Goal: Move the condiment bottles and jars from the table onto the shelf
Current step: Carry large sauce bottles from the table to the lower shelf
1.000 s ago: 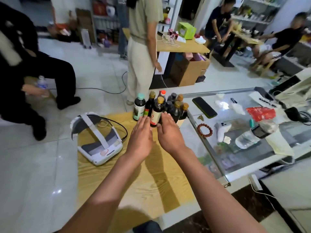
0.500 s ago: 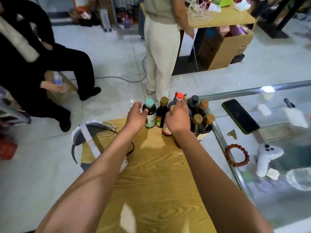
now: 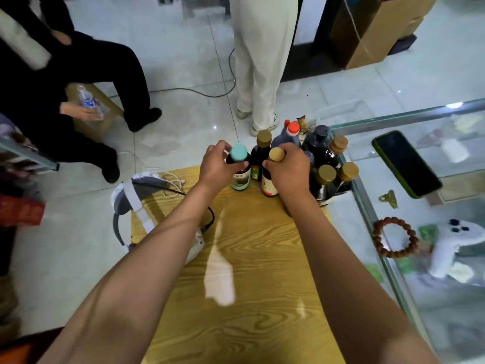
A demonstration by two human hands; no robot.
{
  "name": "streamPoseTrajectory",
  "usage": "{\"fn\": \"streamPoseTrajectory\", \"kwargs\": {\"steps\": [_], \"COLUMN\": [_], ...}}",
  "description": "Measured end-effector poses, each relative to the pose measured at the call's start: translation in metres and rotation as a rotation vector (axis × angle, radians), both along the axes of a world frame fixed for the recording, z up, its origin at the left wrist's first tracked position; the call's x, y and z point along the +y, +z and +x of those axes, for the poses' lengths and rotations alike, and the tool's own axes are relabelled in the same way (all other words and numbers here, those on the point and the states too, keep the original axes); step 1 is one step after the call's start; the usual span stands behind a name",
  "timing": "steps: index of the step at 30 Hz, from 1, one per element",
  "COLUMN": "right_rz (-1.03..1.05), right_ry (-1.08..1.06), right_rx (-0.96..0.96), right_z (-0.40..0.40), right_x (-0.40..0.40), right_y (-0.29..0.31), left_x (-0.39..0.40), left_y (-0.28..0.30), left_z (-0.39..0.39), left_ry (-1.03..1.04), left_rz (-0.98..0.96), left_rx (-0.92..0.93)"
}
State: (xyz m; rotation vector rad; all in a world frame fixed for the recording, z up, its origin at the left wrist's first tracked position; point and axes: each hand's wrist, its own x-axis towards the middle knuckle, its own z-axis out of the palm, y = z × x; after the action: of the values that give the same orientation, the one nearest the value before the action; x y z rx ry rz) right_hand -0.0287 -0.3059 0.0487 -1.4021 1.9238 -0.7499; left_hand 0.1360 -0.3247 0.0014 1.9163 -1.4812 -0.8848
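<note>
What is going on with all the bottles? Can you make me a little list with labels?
left hand: the left hand grips the teal-capped bottle by its neck
right hand: the right hand grips a gold-capped bottle
bottles: crowded at the far edge of the wooden table, all upright
red-capped bottle: at the back, untouched
beside the table: a glass counter with a phone and a bead bracelet
shelf: not in view

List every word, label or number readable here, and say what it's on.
None can be read for certain.
Teal-capped bottle, held by the left hand: label print too blurred.
Gold-capped bottle, held by the right hand: red label, unreadable.
Water bottle: label blurred.
</note>
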Motion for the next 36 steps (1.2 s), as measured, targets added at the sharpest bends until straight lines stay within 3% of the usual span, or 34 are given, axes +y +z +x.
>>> {"fn": "streamPoseTrajectory", "kwargs": {"steps": [2, 14, 18, 25, 30, 36], "right_rz": [0.009, 0.005, -0.006, -0.07, -0.215, -0.326], "right_ry": [-0.007, 0.04, -0.028, 0.071, 0.042, -0.108], "right_rx": [-0.005, -0.052, -0.219, -0.547, -0.649, -0.821], "right_z": [-0.002, 0.0, -0.005, -0.01, -0.014, -0.029], "right_x": [-0.001, 0.025, 0.048, 0.111, 0.194, 0.304], "right_y": [0.0, 0.001, 0.013, 0.068, 0.115, 0.146], "left_x": [0.003, 0.043, 0.069, 0.133, 0.199, 0.28], "left_y": [0.001, 0.01, 0.025, 0.074, 0.116, 0.16], "left_z": [0.0, -0.007, -0.006, 0.003, 0.009, -0.012], "left_ry": [-0.029, 0.043, 0.047, -0.011, -0.078, -0.222], "left_rz": [-0.058, -0.031, -0.053, -0.157, -0.225, -0.316], "left_rx": [-0.02, 0.283, 0.322, 0.379, 0.442, 0.352]}}
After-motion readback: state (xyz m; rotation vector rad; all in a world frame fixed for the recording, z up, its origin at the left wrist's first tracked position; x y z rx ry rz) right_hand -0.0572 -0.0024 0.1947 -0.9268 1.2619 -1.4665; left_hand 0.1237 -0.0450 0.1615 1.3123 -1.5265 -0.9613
